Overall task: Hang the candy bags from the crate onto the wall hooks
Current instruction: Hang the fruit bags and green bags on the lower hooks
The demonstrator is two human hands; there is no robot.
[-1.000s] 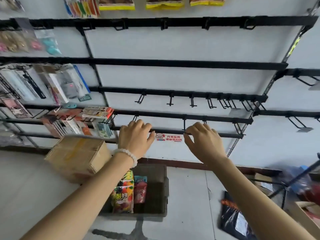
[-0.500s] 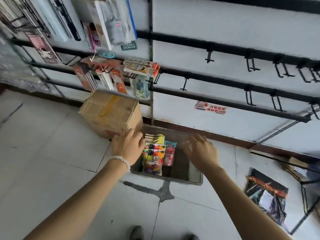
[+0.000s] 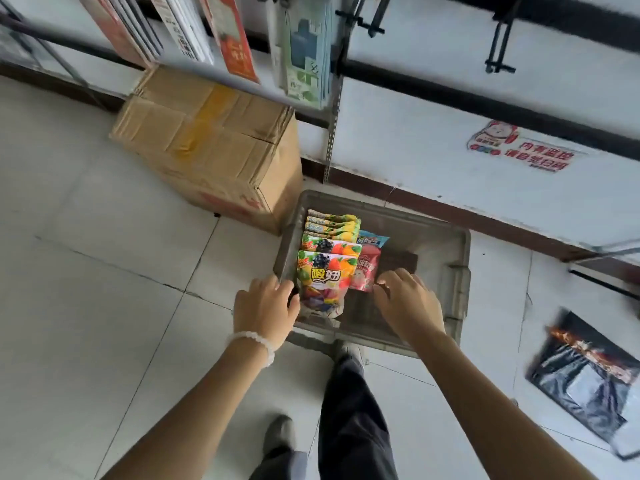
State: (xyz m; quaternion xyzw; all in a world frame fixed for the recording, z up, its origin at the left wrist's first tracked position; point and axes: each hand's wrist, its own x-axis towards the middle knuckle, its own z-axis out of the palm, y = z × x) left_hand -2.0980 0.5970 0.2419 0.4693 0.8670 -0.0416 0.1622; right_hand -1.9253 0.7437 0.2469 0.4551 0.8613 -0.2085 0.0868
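A grey plastic crate (image 3: 457, 289) stands on the tiled floor by the wall. Several colourful fruit candy bags (image 3: 325, 271) stand in a row at its left side, with a pink bag (image 3: 365, 268) beside them. My left hand (image 3: 265, 308), with a white bead bracelet, is at the crate's near left corner, its fingers touching the front bag's left edge. My right hand (image 3: 408, 303) hovers over the crate's middle, fingers spread, holding nothing. Black wall hooks (image 3: 498, 46) jut from a rail above.
A taped cardboard box (image 3: 211, 140) sits left of the crate against the wall. Hanging packets (image 3: 304, 50) overhang it. A black plastic bag (image 3: 592, 375) lies on the floor at the right. My legs and shoes (image 3: 349, 410) are just in front of the crate.
The view has tilted down from the wall rails to the floor. Both hands have dropped from hook height to the crate, and the left hand now touches the front candy bag.
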